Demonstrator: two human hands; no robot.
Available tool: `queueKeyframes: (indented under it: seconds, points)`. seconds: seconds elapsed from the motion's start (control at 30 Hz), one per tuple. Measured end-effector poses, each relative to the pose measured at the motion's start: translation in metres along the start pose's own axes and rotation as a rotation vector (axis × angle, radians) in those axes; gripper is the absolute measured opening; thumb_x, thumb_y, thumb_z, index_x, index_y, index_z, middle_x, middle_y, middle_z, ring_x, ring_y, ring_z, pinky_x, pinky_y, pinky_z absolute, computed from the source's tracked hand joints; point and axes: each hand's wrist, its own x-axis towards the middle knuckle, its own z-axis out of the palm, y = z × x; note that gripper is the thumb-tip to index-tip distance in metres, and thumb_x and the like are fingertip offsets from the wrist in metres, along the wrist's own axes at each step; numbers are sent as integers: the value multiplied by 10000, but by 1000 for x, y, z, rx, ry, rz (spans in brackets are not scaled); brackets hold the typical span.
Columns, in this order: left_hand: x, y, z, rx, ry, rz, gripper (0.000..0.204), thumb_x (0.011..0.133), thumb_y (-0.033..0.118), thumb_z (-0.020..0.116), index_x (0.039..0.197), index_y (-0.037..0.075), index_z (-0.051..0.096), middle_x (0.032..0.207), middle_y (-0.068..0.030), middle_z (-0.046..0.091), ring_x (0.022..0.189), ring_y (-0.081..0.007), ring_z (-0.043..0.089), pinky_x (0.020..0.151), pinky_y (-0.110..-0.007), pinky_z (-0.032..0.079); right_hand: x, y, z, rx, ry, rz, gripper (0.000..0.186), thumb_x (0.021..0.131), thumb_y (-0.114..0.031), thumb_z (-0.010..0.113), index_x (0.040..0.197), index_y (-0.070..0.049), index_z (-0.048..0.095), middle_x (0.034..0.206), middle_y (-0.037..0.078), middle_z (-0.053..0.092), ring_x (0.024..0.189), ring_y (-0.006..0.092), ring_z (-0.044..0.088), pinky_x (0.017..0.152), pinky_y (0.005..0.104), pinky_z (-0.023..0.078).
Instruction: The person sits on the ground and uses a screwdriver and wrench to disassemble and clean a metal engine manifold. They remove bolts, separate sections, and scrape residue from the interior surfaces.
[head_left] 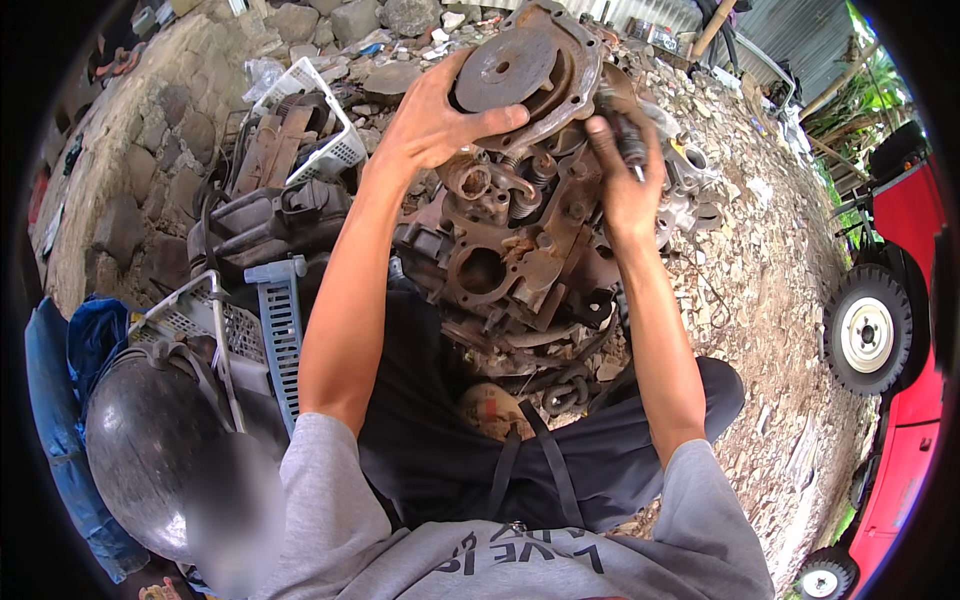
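Note:
My left hand [435,125] grips the left rim of a rusty metal housing [575,75] that has a round grey plate with a centre hole [503,66] set in it, at the top of the pile in front of me. My right hand [628,180] is closed round a dark cylindrical piece [630,140] with a short metal shaft, beside that housing; its upper end is blurred. Below both hands lie rusty cast engine parts [530,260] with springs and round openings, and lighter metal castings [690,180] sit to the right.
A white basket [335,130] of metal scrap and blue-grey crates [282,330] stand at my left, near a black rounded object [150,440] and blue tarpaulin [65,440]. Stony ground [770,330] surrounds me. A red vehicle [905,410] stands at the right, corrugated sheeting [760,50] behind.

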Motion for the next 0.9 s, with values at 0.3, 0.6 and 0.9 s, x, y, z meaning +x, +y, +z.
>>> queueKeyframes:
  seconds: [0.3, 0.6, 0.9]
  points:
    - [8, 33, 0, 105, -125, 16, 944, 603, 586, 827, 1263, -53, 611, 1119, -203, 692, 1027, -296, 664, 941, -396, 498, -1, -4, -10, -53, -112, 0, 327, 878, -72, 755, 1176, -22, 629, 1002, 33, 690, 908, 98, 611, 828, 256, 495]
    - [23, 58, 6, 185, -231, -42, 872, 630, 566, 830, 1200, -66, 643, 1066, -216, 700, 994, -293, 679, 889, -407, 520, -7, -13, -27, 14, -69, 139, 318, 884, -51, 737, 1184, -25, 633, 1018, 40, 686, 929, 100, 609, 844, 260, 492]
    - [38, 43, 27, 277, -336, -111, 874, 656, 629, 805, 1145, -83, 669, 950, -193, 709, 790, -260, 701, 749, -387, 557, -12, 3, -35, -253, -73, 90, 268, 878, -17, 680, 1142, -25, 639, 966, 97, 710, 897, 165, 650, 816, 302, 498]
